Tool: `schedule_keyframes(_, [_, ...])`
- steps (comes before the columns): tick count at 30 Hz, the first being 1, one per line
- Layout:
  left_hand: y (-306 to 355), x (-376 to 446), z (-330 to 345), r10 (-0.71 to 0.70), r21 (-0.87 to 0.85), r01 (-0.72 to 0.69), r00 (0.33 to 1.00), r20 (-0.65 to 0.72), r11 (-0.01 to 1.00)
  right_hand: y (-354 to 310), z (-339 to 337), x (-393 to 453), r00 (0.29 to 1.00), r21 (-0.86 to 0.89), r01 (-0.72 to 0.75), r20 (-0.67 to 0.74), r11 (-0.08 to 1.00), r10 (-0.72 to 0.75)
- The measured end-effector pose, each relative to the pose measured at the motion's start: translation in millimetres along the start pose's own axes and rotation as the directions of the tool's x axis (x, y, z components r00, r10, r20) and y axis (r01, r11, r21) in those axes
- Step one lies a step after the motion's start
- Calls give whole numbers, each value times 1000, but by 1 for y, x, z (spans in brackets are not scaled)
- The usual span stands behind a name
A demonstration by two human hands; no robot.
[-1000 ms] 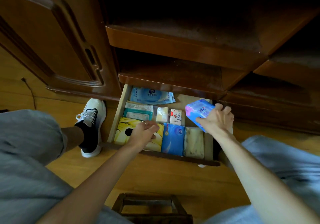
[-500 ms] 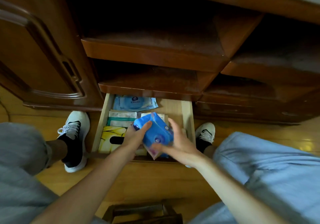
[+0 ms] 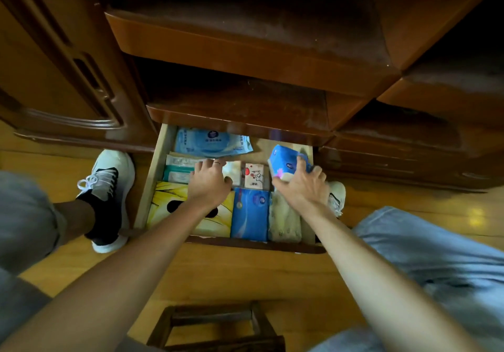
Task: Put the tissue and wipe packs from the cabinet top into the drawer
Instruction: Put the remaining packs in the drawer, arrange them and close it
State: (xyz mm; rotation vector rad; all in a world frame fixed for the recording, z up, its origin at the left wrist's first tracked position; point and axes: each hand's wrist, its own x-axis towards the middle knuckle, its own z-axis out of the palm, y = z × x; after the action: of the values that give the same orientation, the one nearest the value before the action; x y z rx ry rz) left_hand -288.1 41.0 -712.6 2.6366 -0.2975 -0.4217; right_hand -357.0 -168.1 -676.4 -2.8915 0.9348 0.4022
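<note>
Right hand (image 3: pixel 301 188) round blue pack (image 3: pixel 286 162)

Glossy dark wood cabinet (image 3: pixel 245 51), pale matt wood drawer (image 3: pixel 152 182), shiny plastic-wrapped packs (image 3: pixel 249 212).

A white-and-black sneaker (image 3: pixel 107 188) is planted on the wooden floor (image 3: pixel 240 272); a dark wooden stool (image 3: pixel 215 327) is seen below.
</note>
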Motion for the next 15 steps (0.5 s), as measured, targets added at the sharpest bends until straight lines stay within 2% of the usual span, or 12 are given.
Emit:
schedule_keyframes(2, [-6,10,7,70,190,-75,997,34,979,-7,13,8,1000,-140,3,-17,990,-5])
schedule_keyframes(4, [-6,21,12,141,275,-149,989,51,950,-13,27,13,999,-247,18,-44,969,-30])
schedule_keyframes(7, [-3,39,17,198,366,-243,968,156,898,-20,39,23,994,-367,34,-89,930,-71])
schedule_keyframes(11, [-2,52,24,205,376,-303,938,278,876,-26,50,36,996,-383,29,-69,923,-59])
schedule_keyframes(15, [-3,60,28,203,336,-306,930,306,891,-22,57,46,995,-377,64,-48,924,-89])
